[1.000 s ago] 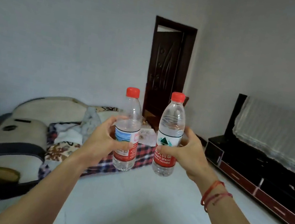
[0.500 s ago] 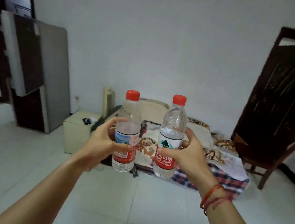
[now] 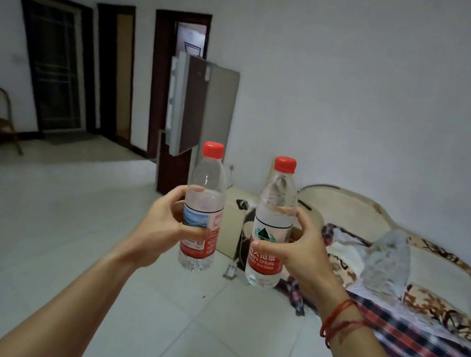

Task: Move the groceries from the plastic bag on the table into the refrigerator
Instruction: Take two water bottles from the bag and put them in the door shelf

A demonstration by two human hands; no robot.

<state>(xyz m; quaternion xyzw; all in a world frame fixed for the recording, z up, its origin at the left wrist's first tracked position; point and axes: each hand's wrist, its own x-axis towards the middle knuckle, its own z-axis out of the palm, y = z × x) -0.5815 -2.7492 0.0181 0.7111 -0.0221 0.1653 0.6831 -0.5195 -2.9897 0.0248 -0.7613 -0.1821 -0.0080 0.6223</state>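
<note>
Single head-worn wide-angle view, looking forward and slightly down across a tiled floor. Both forearms reach out from the bottom edge, close to the lens (strong edge distortion). Refrigerator stands mid-distance near centre, doorways to its left, bed along the right edge.

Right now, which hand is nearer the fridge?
Left. The left hand sits just below the fridge in view; the right hand is farther toward the bed.

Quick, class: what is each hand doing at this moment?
Left hand: closed around the water bottle with blue-and-red label.
Right hand: closed around the Nongfu Spring water bottle.
</note>
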